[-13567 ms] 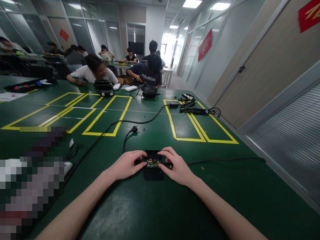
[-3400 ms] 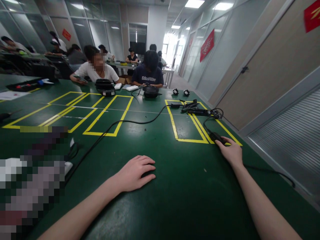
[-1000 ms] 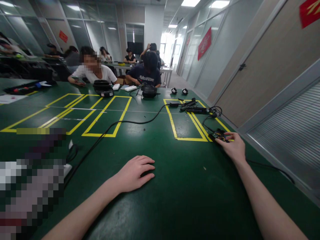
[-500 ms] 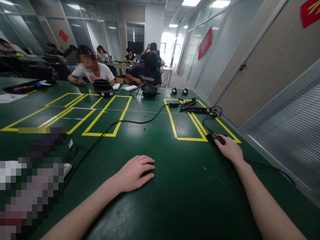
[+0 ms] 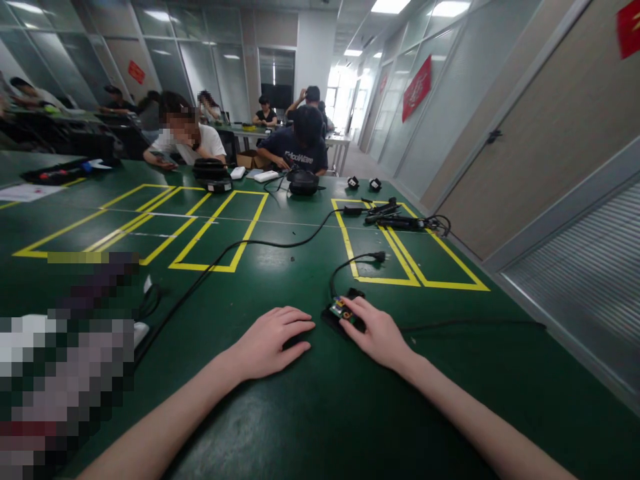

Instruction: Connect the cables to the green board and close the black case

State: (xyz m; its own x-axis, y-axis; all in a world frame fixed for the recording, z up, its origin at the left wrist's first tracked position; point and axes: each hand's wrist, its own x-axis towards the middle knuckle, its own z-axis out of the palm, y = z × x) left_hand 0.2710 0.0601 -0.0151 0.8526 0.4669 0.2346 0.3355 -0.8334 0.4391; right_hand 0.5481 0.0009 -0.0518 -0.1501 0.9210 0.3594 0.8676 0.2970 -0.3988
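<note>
A small black power adapter (image 5: 339, 311) lies opened on the green table (image 5: 310, 427), its circuit board with coloured parts showing. My right hand (image 5: 380, 333) rests on its near right side, fingertips pressed on it. Its thin cord loops away to a plug (image 5: 380, 255) beyond it, and another cord (image 5: 475, 323) runs off to the right. My left hand (image 5: 273, 341) lies flat on the table just left of the adapter, fingers stretched out, with a dark piece partly hidden under the fingertips.
Yellow tape rectangles (image 5: 220, 233) mark the table. A long black cable (image 5: 225, 250) crosses it. A heap of black adapters and cords (image 5: 400, 220) sits at the far right. Two black headsets (image 5: 210, 172) (image 5: 303, 181) stand near seated people (image 5: 300, 143). A blurred patch (image 5: 60, 373) fills the near left.
My right hand has drawn the opened adapter from the far right yellow line back to the middle, beside my left hand. Its cord and plug came along. My left hand stayed put.
</note>
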